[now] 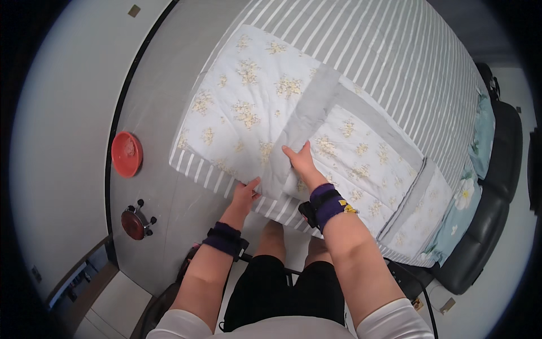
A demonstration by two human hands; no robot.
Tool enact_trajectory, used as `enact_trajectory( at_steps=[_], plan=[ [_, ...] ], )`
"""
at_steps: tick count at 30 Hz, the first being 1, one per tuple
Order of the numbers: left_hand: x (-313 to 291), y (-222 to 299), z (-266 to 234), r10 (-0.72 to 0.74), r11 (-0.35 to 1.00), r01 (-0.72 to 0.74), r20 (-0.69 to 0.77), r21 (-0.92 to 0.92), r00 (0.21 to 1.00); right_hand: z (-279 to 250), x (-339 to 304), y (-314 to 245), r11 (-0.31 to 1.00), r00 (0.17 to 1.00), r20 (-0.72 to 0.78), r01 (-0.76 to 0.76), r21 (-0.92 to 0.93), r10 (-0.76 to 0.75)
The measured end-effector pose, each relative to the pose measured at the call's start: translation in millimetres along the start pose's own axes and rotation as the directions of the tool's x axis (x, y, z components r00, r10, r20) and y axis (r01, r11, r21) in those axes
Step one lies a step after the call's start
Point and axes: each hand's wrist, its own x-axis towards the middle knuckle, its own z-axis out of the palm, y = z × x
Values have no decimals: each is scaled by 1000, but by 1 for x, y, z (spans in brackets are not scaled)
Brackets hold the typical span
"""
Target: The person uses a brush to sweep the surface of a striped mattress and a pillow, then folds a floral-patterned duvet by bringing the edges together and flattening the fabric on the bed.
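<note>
A white quilt [247,116] with pale yellow flower sprigs and grey bands lies partly folded on a bed with a grey-and-white striped sheet [361,42]. At the quilt's near edge, my left hand [245,195] is closed, its fingers gripping the cloth by the grey band. To the right and a little farther in, my right hand [301,164] rests on the grey band beside a folded edge. Its thumb and forefinger are spread apart; the remaining fingers are largely hidden. Both wrists wear dark purple bands.
Teal floral pillows [460,209] lie against a black padded headboard [492,217] at the right. On the grey floor at the left are a red basin [126,155] and a small round stool on casters [134,224]. A pale cabinet [121,302] stands at lower left.
</note>
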Motion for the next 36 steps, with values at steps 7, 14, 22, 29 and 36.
enact_trajectory(
  at_steps=[7,14,22,29,36],
  plan=[
    [-52,25,26,106,986,-53,353,-158,929,-43,-54,-120,908,909,-11,416,55,-416],
    [5,-8,2,-100,995,101,296,12,950,-81,-17,2,970,995,-4,101,220,-102],
    [18,25,-40,57,991,-45,101,-124,993,-73,-21,-24,969,995,53,-94,229,84],
    [12,43,-24,-36,972,105,311,-210,950,-60,-35,-108,895,971,219,-8,445,-100],
    [27,-10,-7,-163,959,201,193,-202,968,-75,-1,-41,663,835,433,-538,520,338]
  ],
)
